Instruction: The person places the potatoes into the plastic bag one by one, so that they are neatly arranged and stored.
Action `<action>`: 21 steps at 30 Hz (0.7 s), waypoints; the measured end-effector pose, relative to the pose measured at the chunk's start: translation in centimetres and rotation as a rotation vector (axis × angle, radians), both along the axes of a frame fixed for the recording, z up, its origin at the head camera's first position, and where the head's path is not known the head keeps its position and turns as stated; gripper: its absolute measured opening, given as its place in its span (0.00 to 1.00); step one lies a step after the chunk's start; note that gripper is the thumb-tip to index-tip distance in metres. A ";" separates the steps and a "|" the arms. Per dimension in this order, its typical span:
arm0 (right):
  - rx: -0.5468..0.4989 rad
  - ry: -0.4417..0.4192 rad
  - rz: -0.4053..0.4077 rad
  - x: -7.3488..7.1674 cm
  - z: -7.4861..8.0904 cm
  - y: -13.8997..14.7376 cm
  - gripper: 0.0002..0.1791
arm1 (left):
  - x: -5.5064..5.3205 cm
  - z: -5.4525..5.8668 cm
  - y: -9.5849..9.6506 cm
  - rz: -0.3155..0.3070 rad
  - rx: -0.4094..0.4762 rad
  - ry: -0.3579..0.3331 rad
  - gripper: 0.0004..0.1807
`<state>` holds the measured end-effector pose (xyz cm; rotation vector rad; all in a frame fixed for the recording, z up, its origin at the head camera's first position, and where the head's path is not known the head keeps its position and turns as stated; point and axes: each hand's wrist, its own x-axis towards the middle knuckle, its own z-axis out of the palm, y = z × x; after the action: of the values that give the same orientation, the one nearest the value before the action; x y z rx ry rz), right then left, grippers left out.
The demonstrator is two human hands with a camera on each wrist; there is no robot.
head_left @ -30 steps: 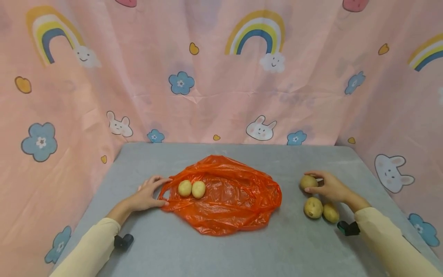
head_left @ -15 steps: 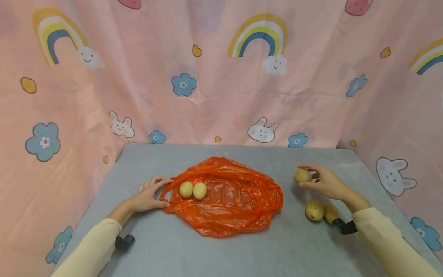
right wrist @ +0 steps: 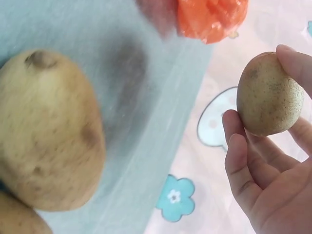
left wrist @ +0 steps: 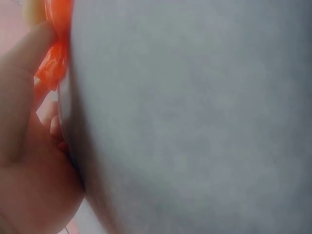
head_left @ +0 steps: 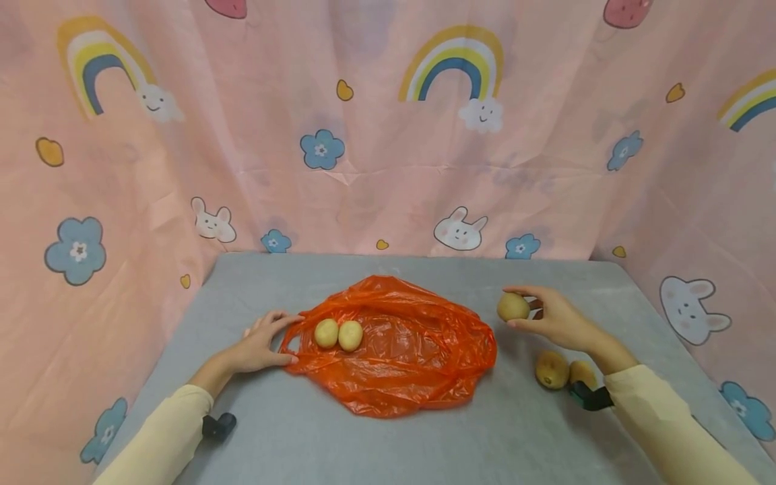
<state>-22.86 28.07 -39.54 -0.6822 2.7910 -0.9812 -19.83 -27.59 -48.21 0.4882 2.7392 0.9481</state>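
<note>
An orange plastic bag (head_left: 388, 377) lies spread on the table with its mouth open. Two potatoes (head_left: 350, 335) sit side by side at its left end. My left hand (head_left: 261, 345) touches that end, thumb and forefinger spread apart on the edges by the handle hole. In the left wrist view the thumb (left wrist: 36, 46) lies against the orange plastic (left wrist: 51, 66). My right hand (head_left: 554, 320) holds another potato (right wrist: 268, 95) between thumb and fingers, raised above the table just right of the bag.
Two more potatoes lie together at the right, the nearer-to-bag potato (head_left: 552, 370) and its neighbour (head_left: 582, 374), below the right forearm. The grey table (head_left: 424, 451) is bordered by a pink printed curtain (head_left: 376, 195) at the back and sides.
The right hand has lifted its potato off the table and carried it left toward the bag. The left hand and the bag stay in place.
</note>
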 end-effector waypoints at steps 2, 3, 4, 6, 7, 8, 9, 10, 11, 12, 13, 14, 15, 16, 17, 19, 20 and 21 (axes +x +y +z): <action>0.001 0.003 0.002 0.1 0.2 -0.3 0.32 | 0.0 -0.1 0.0 0.001 -0.002 0.001 0.41; 0.000 0.005 0.002 0.2 0.3 -0.5 0.32 | -0.1 -0.1 0.0 0.001 -0.003 0.001 0.41; -0.001 0.005 0.003 0.2 0.3 -0.6 0.32 | -0.1 -0.1 0.0 0.002 -0.003 0.002 0.41; -0.002 0.005 0.005 0.3 0.5 -0.9 0.32 | -0.1 -0.1 0.0 0.002 -0.006 0.003 0.41; -0.002 0.005 0.006 0.3 0.5 -1.1 0.32 | -0.1 -0.1 0.0 0.003 -0.008 0.005 0.41; -0.005 0.006 0.011 0.4 0.6 -1.3 0.32 | -0.1 -0.1 0.0 0.003 -0.007 0.005 0.41; -0.006 0.005 0.015 0.4 0.6 -1.4 0.31 | -0.1 -0.1 0.0 0.004 -0.006 0.006 0.41; -0.009 0.006 0.020 0.4 0.6 -1.6 0.31 | -0.1 -0.1 0.0 0.004 -0.005 0.008 0.41; -0.014 0.006 0.027 0.4 0.7 -1.8 0.31 | -0.1 -0.1 0.0 0.003 -0.005 0.010 0.41; -0.018 0.006 0.032 0.5 0.7 -1.9 0.31 | -0.1 -0.1 0.0 0.003 -0.003 0.013 0.41; -0.021 0.007 0.037 0.5 0.7 -2.1 0.31 | 0.0 -0.1 0.0 0.003 -0.003 0.016 0.41; -0.025 0.008 0.043 0.5 0.7 -2.2 0.31 | 0.0 -0.1 0.0 0.002 -0.002 0.018 0.41; -0.027 0.007 0.047 0.5 0.7 -2.4 0.31 | 0.0 -0.1 0.0 0.001 -0.004 0.021 0.41; -0.031 0.008 0.052 0.5 0.7 -2.6 0.31 | 0.0 -0.1 0.0 0.000 -0.004 0.022 0.40; -0.032 0.006 0.052 0.5 0.7 -2.7 0.31 | 0.0 -0.1 0.0 0.000 -0.004 0.021 0.41; -0.031 0.006 0.058 0.5 0.6 -3.1 0.31 | 0.0 -0.1 0.0 0.002 -0.004 0.014 0.41; -0.032 0.004 0.060 0.4 0.6 -3.2 0.31 | 0.0 -0.1 0.0 0.002 -0.006 0.010 0.41; -0.032 0.001 0.062 0.4 0.6 -3.4 0.31 | 0.0 -0.1 0.0 0.001 -0.006 0.005 0.41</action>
<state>-22.41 24.68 -38.96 -0.7688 2.7430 -1.0168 -19.80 -27.54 -48.30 0.4891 2.7464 0.9394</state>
